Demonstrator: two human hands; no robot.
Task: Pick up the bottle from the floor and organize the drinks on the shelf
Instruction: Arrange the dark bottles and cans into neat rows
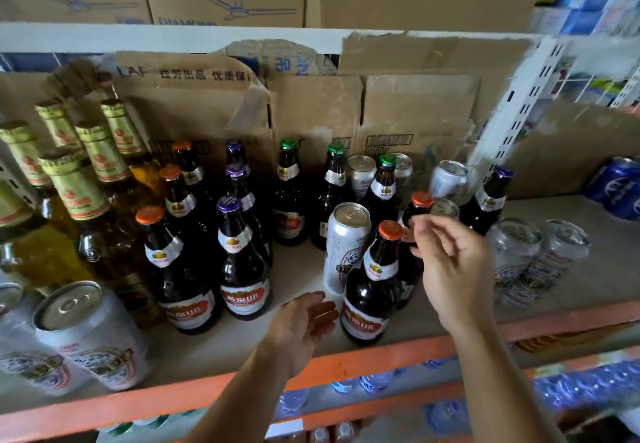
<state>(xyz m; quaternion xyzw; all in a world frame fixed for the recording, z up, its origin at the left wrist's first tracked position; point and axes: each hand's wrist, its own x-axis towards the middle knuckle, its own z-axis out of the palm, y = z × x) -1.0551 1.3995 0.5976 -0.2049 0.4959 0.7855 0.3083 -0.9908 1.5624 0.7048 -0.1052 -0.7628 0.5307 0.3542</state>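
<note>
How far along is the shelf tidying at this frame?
Done: dark bottles stand in cap-colour rows at left. In hand: the right hand is at the neck of a rear orange-capped bottle, grip unclear; the left hand is open, empty. Left: cans and green-capped bottles sit mixed mid-shelf.

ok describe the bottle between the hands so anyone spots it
On the shelf with the orange front edge, look between the left hand and right hand. A brown bottle with an orange cap stands there, before a tall white can. No other bottle is nearer the edge.
</note>
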